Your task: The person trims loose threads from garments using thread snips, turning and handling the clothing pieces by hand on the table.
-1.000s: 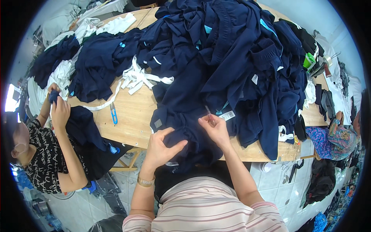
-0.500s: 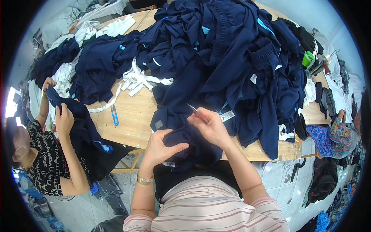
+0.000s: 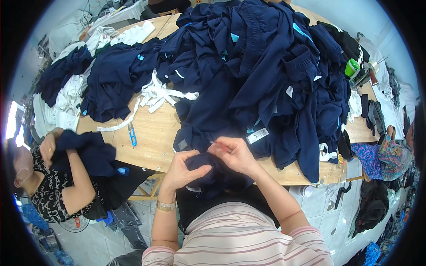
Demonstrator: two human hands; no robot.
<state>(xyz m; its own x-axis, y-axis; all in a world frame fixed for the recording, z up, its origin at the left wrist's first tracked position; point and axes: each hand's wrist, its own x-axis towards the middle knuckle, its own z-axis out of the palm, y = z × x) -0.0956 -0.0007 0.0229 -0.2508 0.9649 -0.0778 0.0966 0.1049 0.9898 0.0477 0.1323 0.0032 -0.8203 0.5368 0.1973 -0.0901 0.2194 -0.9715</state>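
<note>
Cloth, soft and limp by the look of it, sits bunched as a navy garment (image 3: pixel 213 170) at the table (image 3: pixel 153 142) edge, left hand (image 3: pixel 182 170) clutching it, right hand (image 3: pixel 233 153) pinching a fold.

A garment pile (image 3: pixel 266 75) fills the table (image 3: pixel 151 142) toward twelve o'clock; scissors (image 3: pixel 132 134) lie at ten o'clock of the hands.

Bare wood is left only along the table's (image 3: pixel 151 146) near-left edge, broken by blue snips (image 3: pixel 132 134). Far and right passage is blocked by the navy garment heap (image 3: pixel 266 75). The left edge is crowded by white strips (image 3: pixel 162 95) and a co-worker's bundle (image 3: pixel 88 153).
</note>
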